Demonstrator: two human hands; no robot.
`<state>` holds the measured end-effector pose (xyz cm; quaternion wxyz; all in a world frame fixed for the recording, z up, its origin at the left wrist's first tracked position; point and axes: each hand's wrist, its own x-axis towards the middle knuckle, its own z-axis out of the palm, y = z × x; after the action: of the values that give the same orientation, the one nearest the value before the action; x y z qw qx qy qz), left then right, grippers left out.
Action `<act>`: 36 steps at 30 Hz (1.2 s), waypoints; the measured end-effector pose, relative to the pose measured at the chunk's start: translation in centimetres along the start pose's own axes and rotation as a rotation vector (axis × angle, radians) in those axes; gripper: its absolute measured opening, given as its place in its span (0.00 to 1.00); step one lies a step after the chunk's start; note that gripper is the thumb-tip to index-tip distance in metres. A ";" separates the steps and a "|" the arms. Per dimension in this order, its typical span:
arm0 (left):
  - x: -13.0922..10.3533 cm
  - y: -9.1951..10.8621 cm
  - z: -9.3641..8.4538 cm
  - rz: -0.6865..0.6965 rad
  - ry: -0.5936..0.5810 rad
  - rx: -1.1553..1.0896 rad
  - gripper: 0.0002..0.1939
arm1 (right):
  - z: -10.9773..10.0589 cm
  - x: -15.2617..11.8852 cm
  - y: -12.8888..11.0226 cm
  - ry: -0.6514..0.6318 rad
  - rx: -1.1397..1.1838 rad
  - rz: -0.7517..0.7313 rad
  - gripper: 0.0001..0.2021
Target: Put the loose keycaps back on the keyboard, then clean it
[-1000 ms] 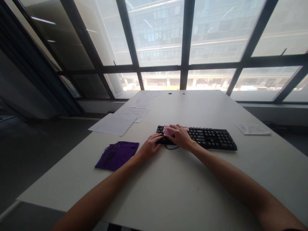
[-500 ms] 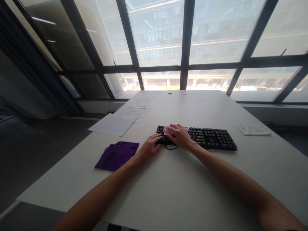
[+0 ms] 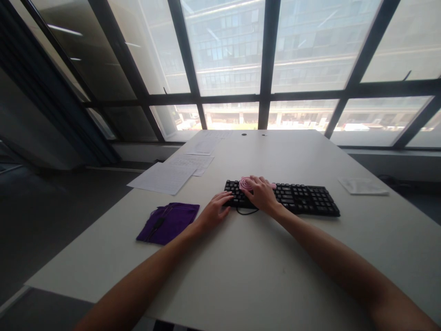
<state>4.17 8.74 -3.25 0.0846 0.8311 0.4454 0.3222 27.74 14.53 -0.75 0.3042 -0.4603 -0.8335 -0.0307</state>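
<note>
A black keyboard (image 3: pixel 305 197) lies across the white desk in front of me. My left hand (image 3: pixel 216 210) rests at its left end, fingers stretched over the edge keys and thumb apart near the front edge. My right hand (image 3: pixel 262 195) is closed over a pink round object (image 3: pixel 245 184) with a ringed, spiral-like face and a handle showing past my fingers. It sits on or just above the upper left keys; the hand hides part of it, and I cannot tell its kind. A short loop of black cable (image 3: pixel 246 213) shows at the keyboard's front edge.
To the left is a purple cloth pouch (image 3: pixel 168 225) with a dark cord. Several written paper sheets (image 3: pixel 163 178) lie along the desk's left side. A flat whitish packet (image 3: pixel 363 186) lies at the right. Large windows stand behind the white desk (image 3: pixel 268 276).
My right hand has slid slightly to the right along the keyboard with the pink round object. My left hand stays at the keyboard's left end.
</note>
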 end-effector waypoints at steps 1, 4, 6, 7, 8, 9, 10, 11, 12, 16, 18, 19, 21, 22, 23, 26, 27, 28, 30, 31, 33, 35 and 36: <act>0.0 0.0 0.0 0.002 0.000 0.001 0.22 | 0.0 0.0 0.0 0.008 0.005 -0.003 0.20; 0.0 -0.1 0.0 0.004 -0.003 0.004 0.22 | 0.0 0.0 -0.2 0.022 0.028 -0.021 0.20; 0.0 0.0 0.0 0.001 -0.007 0.003 0.22 | 0.0 0.0 -0.2 0.018 0.042 -0.038 0.21; 0.1 0.0 -0.1 0.000 -0.008 0.002 0.22 | 0.0 0.0 -0.3 0.011 0.049 -0.053 0.21; 0.1 0.1 -0.1 -0.001 -0.010 0.000 0.22 | 0.1 0.0 -0.3 -0.001 0.057 -0.077 0.21; 0.1 0.2 -0.1 0.000 -0.011 -0.002 0.22 | 0.1 0.0 -0.4 -0.016 0.068 -0.109 0.21; 0.1 0.2 -0.2 0.002 -0.013 -0.006 0.23 | 0.1 -0.1 -0.4 -0.035 0.082 -0.146 0.21; 0.1 0.3 -0.2 0.006 -0.014 -0.010 0.23 | 0.1 -0.1 -0.5 -0.054 0.097 -0.182 0.20; 0.1 0.3 -0.2 0.009 -0.015 -0.014 0.23 | 0.2 -0.1 -0.5 -0.073 0.111 -0.210 0.20; 0.1 0.2 -0.2 0.014 0.000 -0.018 0.23 | 0.2 -0.1 -0.5 -0.085 0.082 -0.167 0.20; 0.0 0.0 -0.1 0.011 0.004 -0.011 0.23 | 0.2 -0.1 -0.3 -0.058 0.031 -0.091 0.19; 0.0 0.0 0.0 0.009 0.002 -0.007 0.23 | 0.1 -0.1 -0.3 -0.043 0.009 -0.057 0.19; 0.0 -0.1 0.0 0.004 -0.004 -0.002 0.23 | 0.0 0.0 -0.1 -0.017 -0.014 -0.013 0.19; 0.0 -0.1 0.0 0.001 -0.007 -0.001 0.22 | 0.0 0.0 -0.1 -0.006 -0.016 -0.004 0.20; 0.0 -0.1 0.0 0.000 -0.008 0.000 0.22 | 0.0 0.0 -0.1 0.001 -0.013 -0.002 0.20; 0.0 -0.1 0.0 0.004 -0.003 -0.006 0.22 | 0.0 0.0 -0.3 0.000 0.018 -0.030 0.20; 0.0 -0.1 0.0 0.005 0.001 -0.009 0.22 | 0.0 0.0 -0.4 -0.007 0.031 -0.048 0.21; 0.0 0.0 0.0 0.005 0.004 -0.011 0.23 | 0.1 -0.1 -0.5 -0.015 0.044 -0.067 0.21; 0.0 0.1 -0.1 0.001 0.000 -0.012 0.23 | 0.2 -0.1 -0.7 -0.032 0.072 -0.110 0.21; 0.1 0.2 -0.1 0.000 -0.005 -0.012 0.24 | 0.2 -0.2 -0.7 -0.040 0.089 -0.134 0.21; 0.1 0.3 -0.3 0.004 -0.010 -0.016 0.24 | 0.2 -0.2 -0.8 -0.057 0.123 -0.185 0.20; 0.1 0.4 -0.3 0.012 -0.008 -0.022 0.24 | 0.1 -0.3 -0.9 -0.074 0.142 -0.223 0.20; 0.1 0.4 -0.3 0.013 -0.005 -0.023 0.24 | 0.1 -0.3 -0.9 -0.080 0.142 -0.230 0.19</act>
<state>4.29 8.55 -2.75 0.0935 0.8337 0.4360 0.3257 27.13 13.85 -0.75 0.2972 -0.3397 -0.8922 0.0121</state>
